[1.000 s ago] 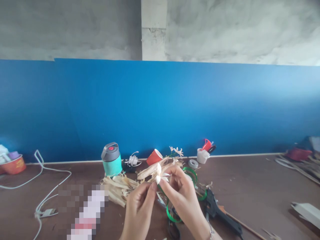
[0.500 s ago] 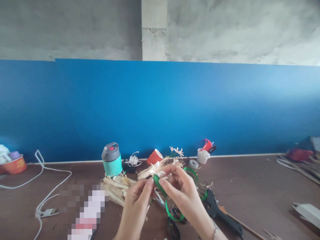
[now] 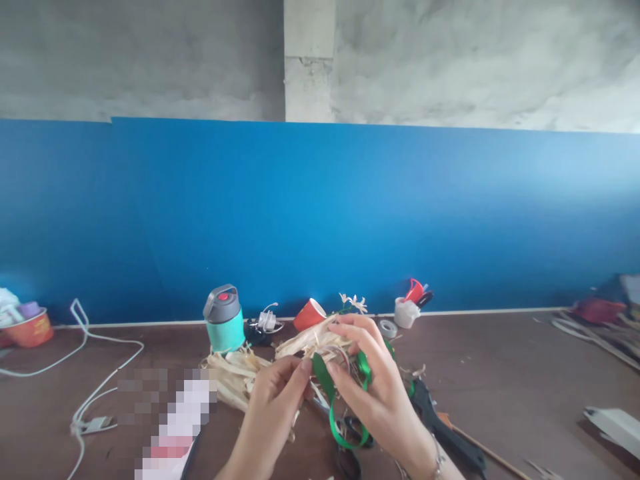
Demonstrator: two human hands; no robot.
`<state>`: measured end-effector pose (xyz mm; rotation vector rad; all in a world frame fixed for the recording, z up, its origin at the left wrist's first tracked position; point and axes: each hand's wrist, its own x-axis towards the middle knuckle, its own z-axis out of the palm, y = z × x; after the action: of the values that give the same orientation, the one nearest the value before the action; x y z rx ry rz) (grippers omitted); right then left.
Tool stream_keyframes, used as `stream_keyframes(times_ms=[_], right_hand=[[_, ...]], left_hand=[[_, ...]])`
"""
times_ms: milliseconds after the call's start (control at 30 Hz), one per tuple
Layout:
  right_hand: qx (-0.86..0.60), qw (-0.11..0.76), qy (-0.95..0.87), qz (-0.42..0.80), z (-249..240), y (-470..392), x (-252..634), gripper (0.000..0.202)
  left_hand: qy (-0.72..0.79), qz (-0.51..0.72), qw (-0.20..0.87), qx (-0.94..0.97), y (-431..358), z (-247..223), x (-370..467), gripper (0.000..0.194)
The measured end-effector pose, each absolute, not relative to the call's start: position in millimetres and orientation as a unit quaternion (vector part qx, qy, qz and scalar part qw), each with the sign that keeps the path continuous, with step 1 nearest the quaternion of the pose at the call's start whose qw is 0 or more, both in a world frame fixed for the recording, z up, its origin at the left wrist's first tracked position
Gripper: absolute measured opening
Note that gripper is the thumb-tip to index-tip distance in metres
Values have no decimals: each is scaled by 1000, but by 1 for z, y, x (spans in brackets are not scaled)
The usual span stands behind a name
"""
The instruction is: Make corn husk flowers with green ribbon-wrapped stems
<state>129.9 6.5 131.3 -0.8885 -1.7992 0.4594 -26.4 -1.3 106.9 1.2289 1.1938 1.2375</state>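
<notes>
Here's the green ribbon [image 3: 324, 379], right between left hand [image 3: 277, 393] and right hand [image 3: 373, 387]: the left pinches its upper end, thumb to forefinger, while the right sits half open on its right, fingers spread, thumb just beside it. Brown tabletop [image 3: 500, 373] stretches wide to the ribbon's right; beyond the ribbon, its far edge meets the blue panel [image 3: 320, 213]. Counting now: one pair of scissors [image 3: 349, 461] under the ribbon's loop, one glue gun [image 3: 450, 432] to its right, one flask [image 3: 224, 333] and one tipped cup [image 3: 306, 317] beyond it, leftward.
</notes>
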Motion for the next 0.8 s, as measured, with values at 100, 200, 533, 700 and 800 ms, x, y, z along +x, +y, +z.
stream_keyframes(times_ms=[100,200,533,700,800], right_hand=[[-370,517,-755,163,130,7,129,29],[-375,516,-760,126,127,9,128,29],[-383,534,-737,158,126,12,123,22],[-380,539,-732,170,125,12,122,20],[-378,541,-731,172,124,11,122,20]], left_hand=[[488,523,489,500,-1,111,-25,38],[475,546,466,509,-3,114,-23,33],[454,557,404,566,-5,107,-23,22],[452,556,388,580,-5,102,-24,20],[455,563,377,578,-5,102,-23,21]])
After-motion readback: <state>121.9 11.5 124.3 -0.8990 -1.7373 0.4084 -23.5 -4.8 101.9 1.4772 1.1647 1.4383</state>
